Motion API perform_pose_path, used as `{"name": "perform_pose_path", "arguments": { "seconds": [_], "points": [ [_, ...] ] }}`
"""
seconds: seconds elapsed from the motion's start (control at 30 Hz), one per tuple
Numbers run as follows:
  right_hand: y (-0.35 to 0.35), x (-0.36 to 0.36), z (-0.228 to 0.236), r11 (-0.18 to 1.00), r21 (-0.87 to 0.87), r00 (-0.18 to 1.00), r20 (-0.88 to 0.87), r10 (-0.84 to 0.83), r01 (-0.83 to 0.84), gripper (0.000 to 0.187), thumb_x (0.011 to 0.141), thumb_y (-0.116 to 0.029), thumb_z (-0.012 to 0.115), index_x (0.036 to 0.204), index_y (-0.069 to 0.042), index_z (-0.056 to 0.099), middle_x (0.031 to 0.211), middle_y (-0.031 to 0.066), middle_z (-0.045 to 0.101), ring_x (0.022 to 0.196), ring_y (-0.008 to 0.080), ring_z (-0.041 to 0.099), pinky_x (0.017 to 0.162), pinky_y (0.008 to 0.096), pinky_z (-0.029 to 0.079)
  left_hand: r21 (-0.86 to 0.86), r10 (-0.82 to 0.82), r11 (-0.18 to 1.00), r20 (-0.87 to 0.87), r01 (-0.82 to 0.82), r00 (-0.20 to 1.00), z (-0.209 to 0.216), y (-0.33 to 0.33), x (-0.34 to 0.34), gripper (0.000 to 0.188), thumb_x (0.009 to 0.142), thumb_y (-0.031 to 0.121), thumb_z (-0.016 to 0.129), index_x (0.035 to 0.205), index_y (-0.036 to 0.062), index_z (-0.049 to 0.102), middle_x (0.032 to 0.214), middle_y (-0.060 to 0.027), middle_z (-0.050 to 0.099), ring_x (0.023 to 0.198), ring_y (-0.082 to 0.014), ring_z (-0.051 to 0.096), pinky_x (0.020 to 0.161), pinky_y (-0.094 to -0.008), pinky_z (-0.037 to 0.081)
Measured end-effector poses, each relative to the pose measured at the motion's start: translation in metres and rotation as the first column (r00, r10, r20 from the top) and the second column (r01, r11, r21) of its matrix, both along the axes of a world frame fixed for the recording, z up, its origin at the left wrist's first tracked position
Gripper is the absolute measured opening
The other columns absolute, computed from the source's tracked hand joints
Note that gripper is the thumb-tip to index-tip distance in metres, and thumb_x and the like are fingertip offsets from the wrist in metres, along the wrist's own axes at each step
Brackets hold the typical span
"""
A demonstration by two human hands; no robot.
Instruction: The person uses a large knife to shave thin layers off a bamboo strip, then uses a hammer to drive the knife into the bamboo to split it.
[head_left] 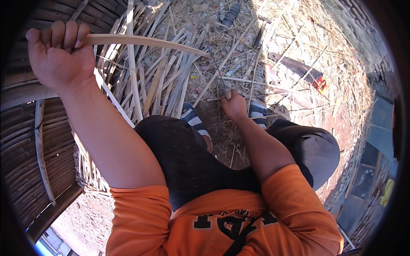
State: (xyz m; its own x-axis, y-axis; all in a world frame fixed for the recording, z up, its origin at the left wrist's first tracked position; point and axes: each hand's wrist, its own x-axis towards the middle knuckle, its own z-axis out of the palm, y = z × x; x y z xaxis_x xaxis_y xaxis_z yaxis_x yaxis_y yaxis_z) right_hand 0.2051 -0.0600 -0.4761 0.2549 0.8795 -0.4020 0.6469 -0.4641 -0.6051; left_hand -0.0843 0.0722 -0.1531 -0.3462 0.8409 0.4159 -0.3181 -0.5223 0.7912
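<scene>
My raised left hand is closed round one end of a pale, flat bamboo strip. The strip runs to the right, and its far end comes close to the blade in my other hand. Between my knees, my right hand grips the handle of a knife. Its thin dark blade points up and away from me, its edge seen nearly end-on. Whether blade and strip touch, I cannot tell.
Many split bamboo strips lie heaped at the left, beside a slatted wall. A handsaw with a red-orange handle rests on the straw-strewn ground at right. Farther off are a dark-handled tool and a dark ribbed object.
</scene>
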Motion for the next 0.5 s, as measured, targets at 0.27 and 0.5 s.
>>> {"name": "perform_pose_path", "arguments": {
  "seconds": [0.27,0.5],
  "points": [
    [0.025,0.016,-0.02,0.932,-0.353,0.577,-0.745,-0.335,0.085,0.026,0.082,-0.013,0.067,0.105,0.0,0.065,0.079,0.0134,0.069,0.067,0.0288,0.066,0.063,0.039,0.052,-0.054,0.159,0.986,0.0,-0.159,0.987,0.014,-0.013,-0.007,0.045,0.107,0.028,0.038,0.066,0.0167,0.022,0.061,0.0004,0.017,0.055,-0.0141,0.018,0.056,-0.0323,0.024],
    [0.034,-0.005,0.018,0.987,0.017,0.83,-0.544,-0.123,0.157,0.032,0.081,-0.018,0.071,0.108,-0.001,0.065,0.083,0.0146,0.07,0.067,0.032,0.066,0.064,0.0414,0.053,-0.027,0.235,0.972,0.031,-0.234,0.972,0.023,-0.017,-0.018,0.046,0.108,0.029,0.037,0.067,0.0167,0.021,0.061,0.0003,0.017,0.055,-0.0144,0.016,0.055,-0.0316,0.023]
  ]
}}
